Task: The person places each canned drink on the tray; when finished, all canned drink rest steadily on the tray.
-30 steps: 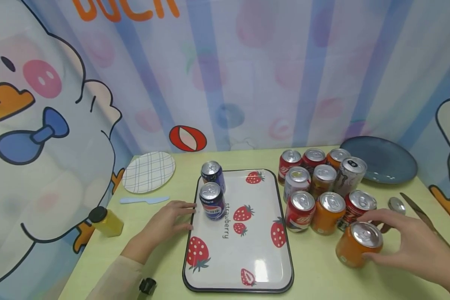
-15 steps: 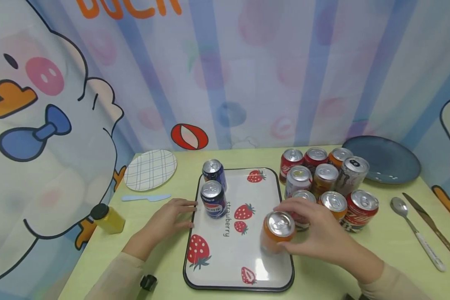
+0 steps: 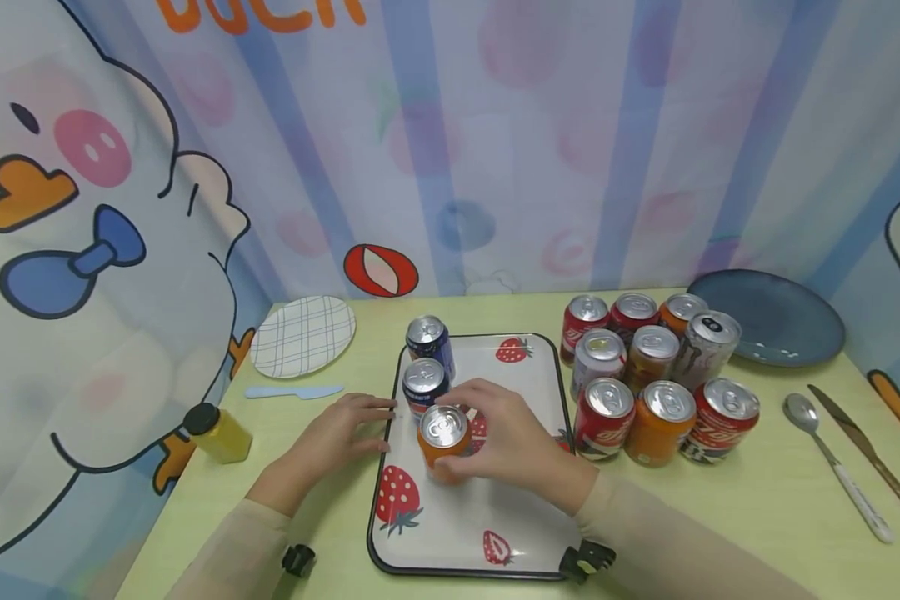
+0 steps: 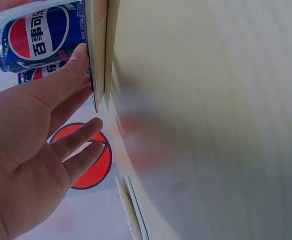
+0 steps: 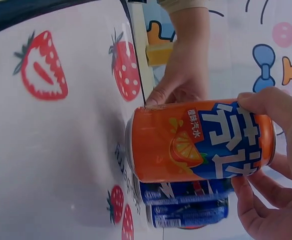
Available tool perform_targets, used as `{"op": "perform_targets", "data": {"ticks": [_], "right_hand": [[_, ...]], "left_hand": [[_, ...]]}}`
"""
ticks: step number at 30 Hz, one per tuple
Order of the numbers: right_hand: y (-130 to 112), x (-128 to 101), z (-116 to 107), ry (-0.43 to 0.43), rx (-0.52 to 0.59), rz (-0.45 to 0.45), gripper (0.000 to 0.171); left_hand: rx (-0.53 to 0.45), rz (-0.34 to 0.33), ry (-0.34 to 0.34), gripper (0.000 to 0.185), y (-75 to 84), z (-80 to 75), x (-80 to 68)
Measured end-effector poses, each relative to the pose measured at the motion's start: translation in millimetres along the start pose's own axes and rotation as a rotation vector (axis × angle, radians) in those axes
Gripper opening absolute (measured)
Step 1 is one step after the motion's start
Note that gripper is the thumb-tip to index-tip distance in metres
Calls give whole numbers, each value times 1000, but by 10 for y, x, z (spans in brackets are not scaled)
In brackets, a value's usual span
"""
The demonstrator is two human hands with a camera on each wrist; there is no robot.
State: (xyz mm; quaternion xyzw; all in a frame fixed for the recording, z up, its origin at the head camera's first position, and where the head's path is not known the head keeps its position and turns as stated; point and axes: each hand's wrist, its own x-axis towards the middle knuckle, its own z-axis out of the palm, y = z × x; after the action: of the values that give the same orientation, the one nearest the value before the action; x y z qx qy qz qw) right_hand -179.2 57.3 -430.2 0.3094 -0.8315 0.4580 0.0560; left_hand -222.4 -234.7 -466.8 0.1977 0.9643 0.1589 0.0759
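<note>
An orange soda can [image 3: 444, 440] with a blue label band and silver top stands upright over the strawberry-printed tray [image 3: 525, 525], just in front of two blue cans [image 3: 424, 387].

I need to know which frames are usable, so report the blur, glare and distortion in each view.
Head view: sharp, evenly lit, with wide-angle bending at the edges and mild glare on the strawberry tray. Left wrist view: the table is smeared and out of focus beside the left hand; the Pepsi can reads clearly. Right wrist view: rotated but crisp, with the orange soda can in the right hand legible.
</note>
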Motion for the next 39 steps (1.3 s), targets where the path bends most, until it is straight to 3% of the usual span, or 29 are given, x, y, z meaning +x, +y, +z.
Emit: {"op": "perform_targets", "data": {"ticks": [9,20,26,32,39], "right_hand": [[12,132,225,-2,-43,24,61],[4,74,153,-53,-60,55,68],[18,-104,-119,-47,-166,15,64],[95,-331,-583,-12,-299,10,57],[292,-599,-1062,73,-400,-55,60]], "left_hand": [[-10,-9,-4,53,-7,-5,1],[-7,-1,-4,53,10,4,14],[-28,-15,-6,53,-10,10,10],[-29,-16,-2,53,-17,12,7],[-30,-13,-3,53,-9,14,8]]}}
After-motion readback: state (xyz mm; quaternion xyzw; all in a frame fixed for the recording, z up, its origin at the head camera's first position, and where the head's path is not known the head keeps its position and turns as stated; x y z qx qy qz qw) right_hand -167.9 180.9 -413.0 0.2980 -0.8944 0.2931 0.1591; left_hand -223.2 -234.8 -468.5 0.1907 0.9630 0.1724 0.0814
